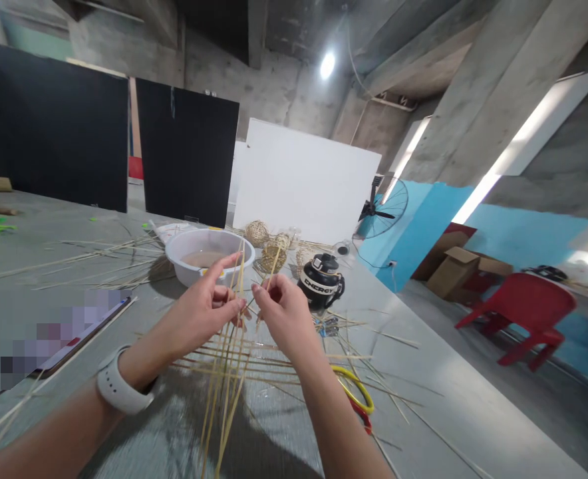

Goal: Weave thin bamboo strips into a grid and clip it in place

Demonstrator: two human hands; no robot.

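Both of my hands work close together over a loose lattice of thin, straw-coloured strips (224, 392), which look like bamboo or rattan. My left hand (217, 303) pinches strips between thumb and fingers, its index finger stretched out along some upright ones. Beside it, my right hand (281, 303) has thumb and forefinger closed on a strip; another strip rises above this hand. Several strips run toward me and cross others lying sideways on the table. The fingers partly hide where the strips meet.
A white basin (174, 259) of cloudy water stands beyond my left hand. Woven balls (257, 233) sit behind my hands, with a black jug (318, 283) marked ENERGY at right. Yellow-and-red-handled scissors (356, 389) lie near my right forearm. A clipboard (87, 339) lies left; loose strips cover the table (424, 412).
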